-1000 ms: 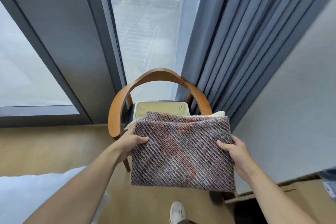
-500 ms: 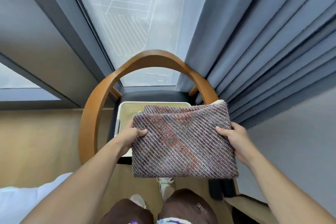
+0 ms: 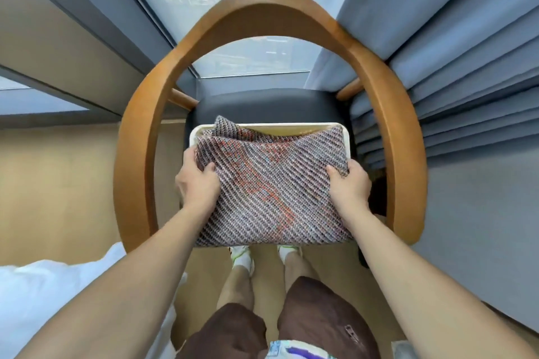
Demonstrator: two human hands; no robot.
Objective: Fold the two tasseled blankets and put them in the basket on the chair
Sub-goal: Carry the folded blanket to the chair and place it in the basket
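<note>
Woven in diagonal ribs of grey, white and rust-orange, the folded blanket forms a thick, soft rectangle held over the basket — a cream, round-cornered tub sitting on the dark padded seat of the chair. Its far edge dips inside the basket's rim, one corner bunched up at the back left, while the near edge overhangs the seat front. Left hand and right hand each clamp a side edge, thumbs on top, fingers tucked beneath. A bent, glossy wooden armrest loops closely around the seat, leaving narrow gaps beside both wrists. Pleated blue-grey curtain presses against the chair's right side — pale wood floor lies open to the left.
</note>
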